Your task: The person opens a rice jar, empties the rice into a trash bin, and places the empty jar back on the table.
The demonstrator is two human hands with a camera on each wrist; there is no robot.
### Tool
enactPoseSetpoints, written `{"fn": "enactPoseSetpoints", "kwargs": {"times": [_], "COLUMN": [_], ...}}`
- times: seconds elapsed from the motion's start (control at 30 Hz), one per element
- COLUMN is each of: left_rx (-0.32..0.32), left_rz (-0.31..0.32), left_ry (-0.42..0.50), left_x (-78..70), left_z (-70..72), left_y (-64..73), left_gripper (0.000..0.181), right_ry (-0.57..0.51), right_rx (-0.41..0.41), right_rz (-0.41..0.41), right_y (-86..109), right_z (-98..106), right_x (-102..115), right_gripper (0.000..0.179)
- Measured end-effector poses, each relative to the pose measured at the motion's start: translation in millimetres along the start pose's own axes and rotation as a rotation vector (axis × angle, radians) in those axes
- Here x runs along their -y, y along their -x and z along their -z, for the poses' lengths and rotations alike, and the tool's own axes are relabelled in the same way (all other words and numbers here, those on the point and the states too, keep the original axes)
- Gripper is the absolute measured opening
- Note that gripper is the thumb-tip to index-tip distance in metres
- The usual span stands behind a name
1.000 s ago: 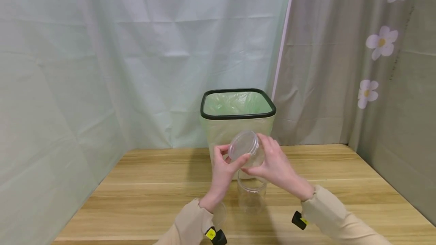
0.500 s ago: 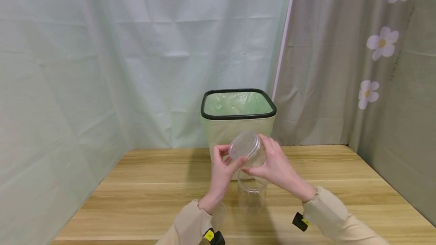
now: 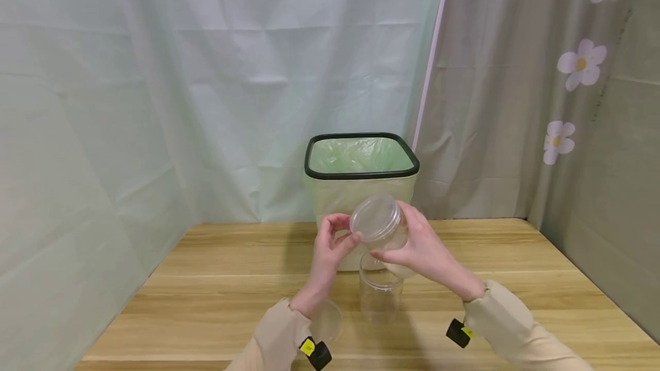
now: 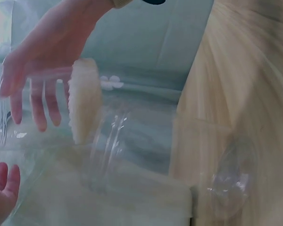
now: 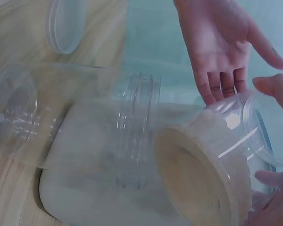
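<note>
My right hand (image 3: 433, 251) grips a clear plastic jar (image 3: 394, 239), tilted with its mouth up towards the left. A clear round lid (image 3: 375, 217) covers that mouth. Pale grains (image 4: 85, 101), which look like rice, lie in the jar's bottom. My left hand (image 3: 327, 251) is beside the lid, fingers and thumb spread; its fingertips are close to the rim, and whether they touch it I cannot tell. In the right wrist view the left hand's fingers (image 5: 221, 87) are extended. Below the held jar, a second clear jar (image 3: 380, 305) stands upright and uncovered on the table.
A loose clear lid (image 3: 327, 320) lies on the wooden table (image 3: 232, 285) by my left wrist. Behind the hands stands a pale bin (image 3: 330, 196) with a black rim and a green liner. Curtains (image 3: 258, 102) hang at the back and sides.
The left hand's thumb has slid off the lid's face, and that hand has shifted slightly left. The right hand has moved the jar a little to the right and up.
</note>
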State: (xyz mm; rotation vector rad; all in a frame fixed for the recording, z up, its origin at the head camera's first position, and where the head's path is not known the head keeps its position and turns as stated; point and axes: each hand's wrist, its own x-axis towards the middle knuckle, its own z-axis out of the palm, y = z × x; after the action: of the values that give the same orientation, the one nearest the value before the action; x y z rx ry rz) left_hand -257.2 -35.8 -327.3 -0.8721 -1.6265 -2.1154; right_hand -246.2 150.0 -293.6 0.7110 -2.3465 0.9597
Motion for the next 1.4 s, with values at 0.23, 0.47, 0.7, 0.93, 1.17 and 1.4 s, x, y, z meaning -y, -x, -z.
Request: {"fn": "enactPoseSetpoints", "kwargs": {"times": [0.23,0.47,0.7,0.93,1.17,1.4], "left_rx": [0.082,0.236,0.330,0.302,0.235,0.147], "left_rz": [0.019,0.013,-0.001,0.019,0.045,0.066], "left_ry": [0.034,0.086,0.134,0.108,0.076,0.072], "left_x": [-4.5,-4.7,-5.1,-5.3,-7.7,-10.9], "left_z": [5.9,12.3,15.5,14.2,7.4,-2.8], "left_y": [-5.7,-10.2,-11.8,-10.4,-10.0,-7.2], "left_gripper": [0.058,0.066,0.083,0.079,0.079,0.075], "right_ry": [-0.104,-0.147,-0.167,-0.139,-0.096,-0.084], "right_rx": [0.095,0.153,0.186,0.163,0.104,0.060], "right_rz": [0.007,0.011,0.026,0.036,0.070,0.098], "right_y": [0.8,1.5,1.2,1.4,0.3,-0.7], "right_z": [2,3,4,3,2,-1], "right_x": [0,1,1,1,3,4], "right_gripper": [0.085,0.084,0.084,0.084,0.086,0.085]}}
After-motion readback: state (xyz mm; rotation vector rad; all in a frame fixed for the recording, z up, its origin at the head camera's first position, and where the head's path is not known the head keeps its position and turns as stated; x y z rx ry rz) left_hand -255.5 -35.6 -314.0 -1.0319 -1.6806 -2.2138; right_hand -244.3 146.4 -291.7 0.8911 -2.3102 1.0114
